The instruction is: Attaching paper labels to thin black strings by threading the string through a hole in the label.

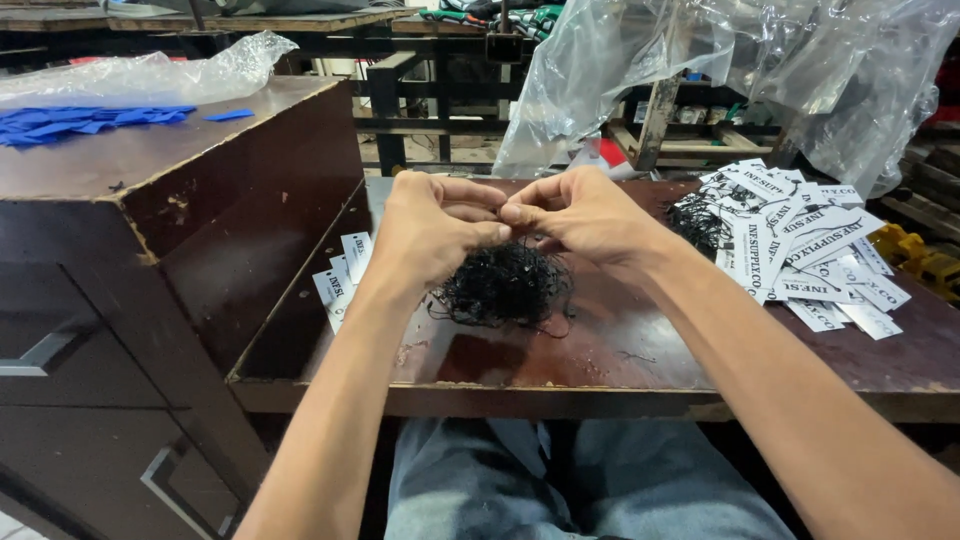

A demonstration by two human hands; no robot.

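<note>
Left hand (432,225): raised above the middle of the table (620,365); fingers curled inward, thumb and forefinger pressed together at the tips, pinching what appears to be a thin black strand.
Right hand (585,215): level with the left, fingertips meeting it above the pile; thumb and forefinger likewise pinched; both hands equally near.
Tangle of black string (505,285): lies directly below the joined fingertips, just toward the near edge of the table; rounded heap, no clear long axis; loose loops trail toward the near edge.
Key relation: pinch point sits straight above the heap; any strand held would run downward into it.
White tags, right (800,245): spread heap toward the far right corner, well apart from the hands; a second dark string cluster (700,225) beside it.
White tags, left (340,280): a few at the left edge, partly behind the left wrist.
Hidden or unclear: the strand between the fingertips is too fine to confirm; palms turned away; plastic sheeting (700,70) screens the space beyond the far edge.
</note>
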